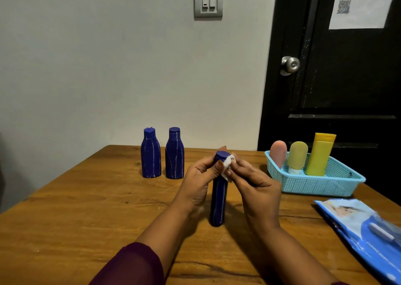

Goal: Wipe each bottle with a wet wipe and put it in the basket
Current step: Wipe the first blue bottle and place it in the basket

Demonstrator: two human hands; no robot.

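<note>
A dark blue bottle [218, 202] stands upright on the wooden table [86, 198] in front of me. My left hand [196, 182] grips its neck from the left. My right hand [253, 189] presses a small white wet wipe [228, 165] against the bottle's cap and shoulder. Two more blue bottles with white streaks, one [150, 153] left of the other [174, 154], stand at the table's back. A light blue mesh basket [314, 185] at the right holds a pink bottle [278, 154], a yellow-green bottle [297, 160] and a tall yellow bottle [320, 154].
A blue wet-wipe pack [364, 230] lies near the table's right front edge. Behind the table are a grey wall with a light switch [208, 1] and, at the right, a black door with a metal knob [290, 65].
</note>
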